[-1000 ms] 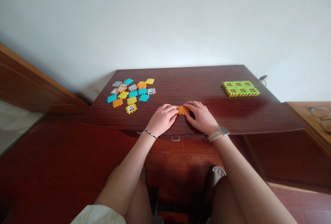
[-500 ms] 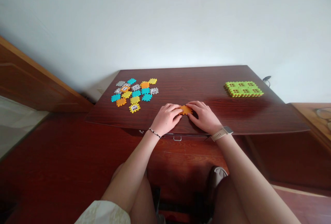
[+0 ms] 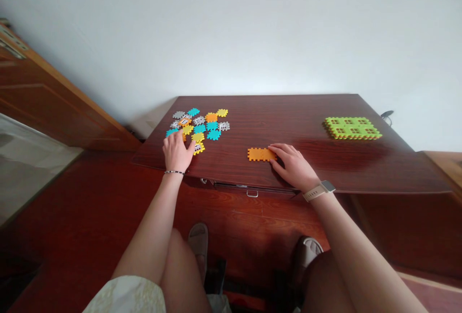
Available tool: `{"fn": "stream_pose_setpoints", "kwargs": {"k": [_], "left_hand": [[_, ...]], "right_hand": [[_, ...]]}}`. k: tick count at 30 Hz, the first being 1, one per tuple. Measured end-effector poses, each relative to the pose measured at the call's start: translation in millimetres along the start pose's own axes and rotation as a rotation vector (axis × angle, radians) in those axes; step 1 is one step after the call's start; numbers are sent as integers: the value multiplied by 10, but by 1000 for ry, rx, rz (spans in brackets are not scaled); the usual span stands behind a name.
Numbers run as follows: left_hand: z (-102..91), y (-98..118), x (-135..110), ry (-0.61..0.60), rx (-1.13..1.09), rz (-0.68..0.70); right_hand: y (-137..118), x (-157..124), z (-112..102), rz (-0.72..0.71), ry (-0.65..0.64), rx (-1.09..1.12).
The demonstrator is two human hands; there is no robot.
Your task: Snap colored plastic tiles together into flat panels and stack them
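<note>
Head view, orange piece [image 3: 262,154]: lay just left of right hand [image 3: 294,168], touching its fingertips.
Right hand: half open, gripping nothing.
Left hand [image 3: 176,151]: open, touching loose pieces [image 3: 202,125].

I have one view, head-worn. It looks forward and down over the table [image 3: 306,110] from its near edge toward the wall [image 3: 231,29], close in: left hand [image 3: 176,151] and right hand [image 3: 294,166] sit mid-frame, thighs [image 3: 180,274] at bottom.
</note>
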State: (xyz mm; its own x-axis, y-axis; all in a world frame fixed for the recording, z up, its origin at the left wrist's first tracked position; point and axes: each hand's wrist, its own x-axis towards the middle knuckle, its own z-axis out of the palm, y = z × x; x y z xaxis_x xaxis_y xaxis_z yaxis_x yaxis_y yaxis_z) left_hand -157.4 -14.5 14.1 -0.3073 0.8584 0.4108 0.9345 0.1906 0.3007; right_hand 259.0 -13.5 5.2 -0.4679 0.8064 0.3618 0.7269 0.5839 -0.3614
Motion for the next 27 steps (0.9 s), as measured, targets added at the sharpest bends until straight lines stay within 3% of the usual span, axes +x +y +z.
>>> {"fn": "stream_pose_setpoints", "kwargs": {"k": [4,10,27], "left_hand": [[-46,-187,18,-50,31,-83],[-4,-205,80,-127,46,-107],[116,-191,210,-78,-18,-49]], "right_hand": [[0,-1,7,-3,9,-1],[6,-6,11,-2,1,-5],[13,-4,10,-3,-3,6]]}}
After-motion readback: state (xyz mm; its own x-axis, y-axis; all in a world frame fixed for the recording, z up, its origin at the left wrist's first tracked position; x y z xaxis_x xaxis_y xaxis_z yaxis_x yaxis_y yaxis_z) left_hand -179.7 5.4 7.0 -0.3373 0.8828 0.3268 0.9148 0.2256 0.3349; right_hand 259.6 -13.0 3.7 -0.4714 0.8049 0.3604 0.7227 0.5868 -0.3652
